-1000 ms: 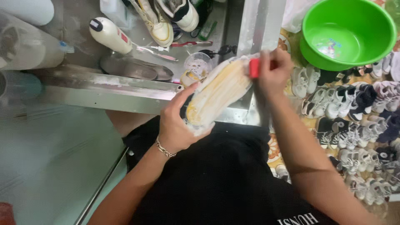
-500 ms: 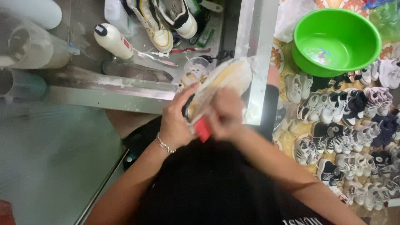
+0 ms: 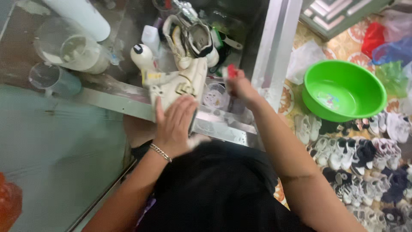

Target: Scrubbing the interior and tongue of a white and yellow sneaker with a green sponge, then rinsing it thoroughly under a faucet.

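White squeeze bottle [image 3: 143, 58] – black cap, yellow label, in sink

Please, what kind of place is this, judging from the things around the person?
Probably a shoe-cleaning workplace. The left hand holds a white sneaker over a metal sink, the right hand holds a red brush, and many pairs of sneakers lie on the floor beside a green basin.

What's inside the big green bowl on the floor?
The round green plastic basin looks nearly empty: only a small colourful mark or picture shows on its bottom. Whether a little water lies in it cannot be told. The floor beneath it is covered.
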